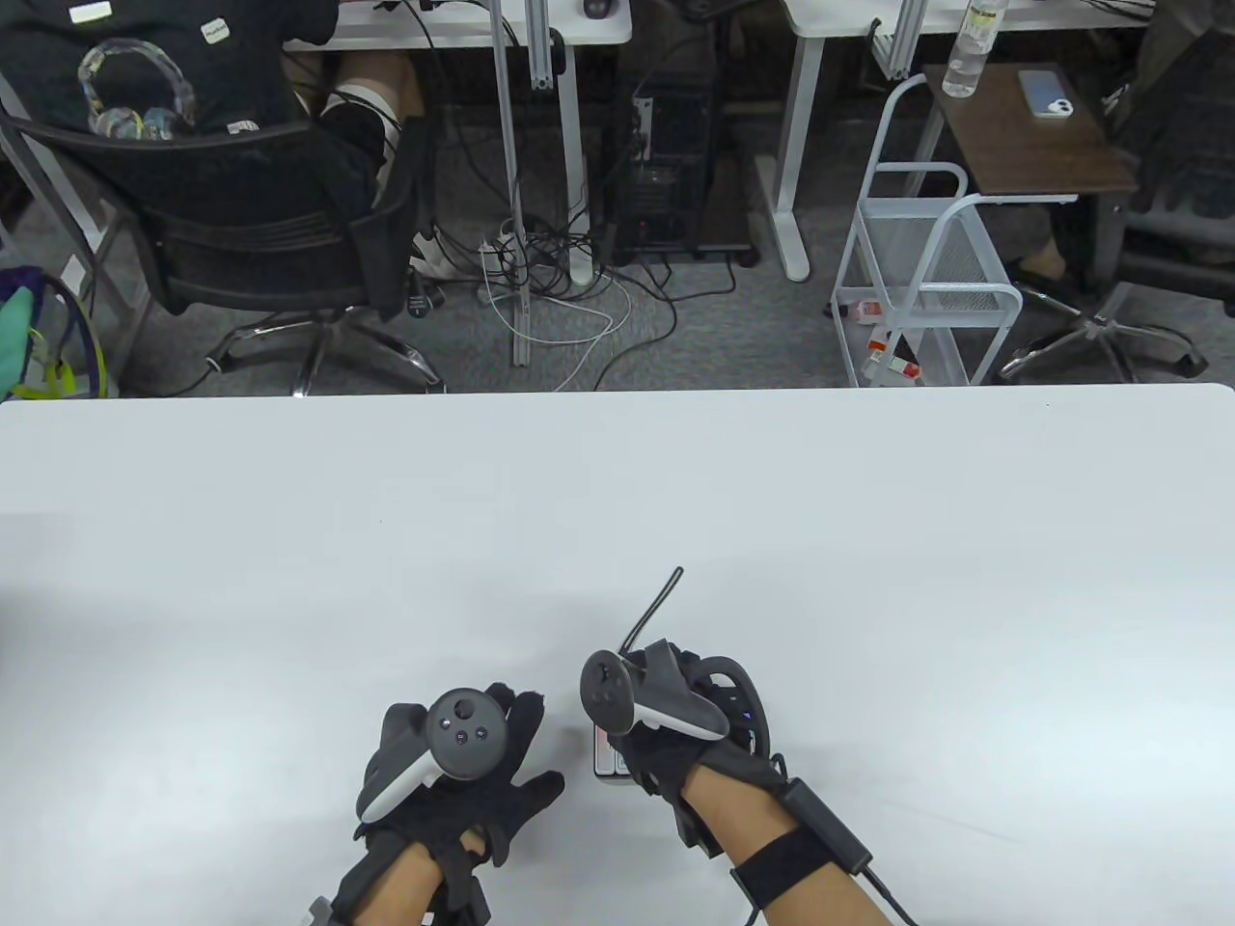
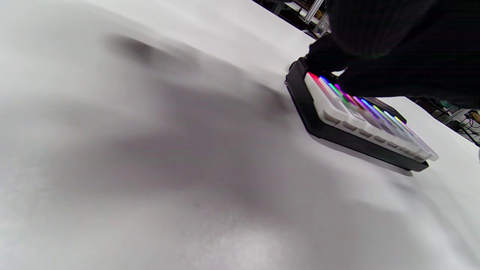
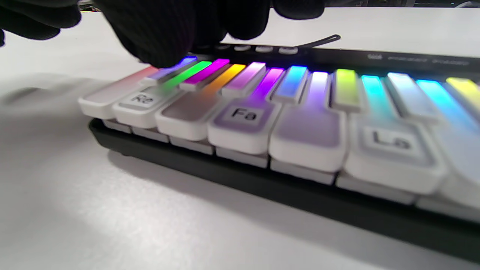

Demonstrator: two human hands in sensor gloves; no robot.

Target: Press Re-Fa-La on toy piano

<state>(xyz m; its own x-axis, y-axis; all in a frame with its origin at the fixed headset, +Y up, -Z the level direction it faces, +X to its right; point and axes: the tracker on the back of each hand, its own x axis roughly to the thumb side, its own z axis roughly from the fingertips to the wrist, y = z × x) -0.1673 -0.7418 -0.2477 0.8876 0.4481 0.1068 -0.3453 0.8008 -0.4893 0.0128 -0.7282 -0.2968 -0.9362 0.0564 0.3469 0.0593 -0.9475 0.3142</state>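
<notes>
Fingers [image 1: 526, 709] of the left hand [image 1: 463, 772] are lying spread and flat on the white table [image 1: 289, 540], grasping nothing. Just to its right, the toy piano [image 3: 262, 123] is glowing under the right hand [image 1: 666, 733], whose fingertips [image 3: 161, 41] are hovering curled at the Re key [image 3: 140, 101], gripping nothing.

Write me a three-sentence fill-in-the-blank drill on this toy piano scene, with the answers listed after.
1. The labelled key between Re and La reads ____.
2. The toy piano has a ____ base.
3. In the table view, the hand lying spread on the table beside the piano is the ____ hand.

Answers: Fa; black; left
</notes>
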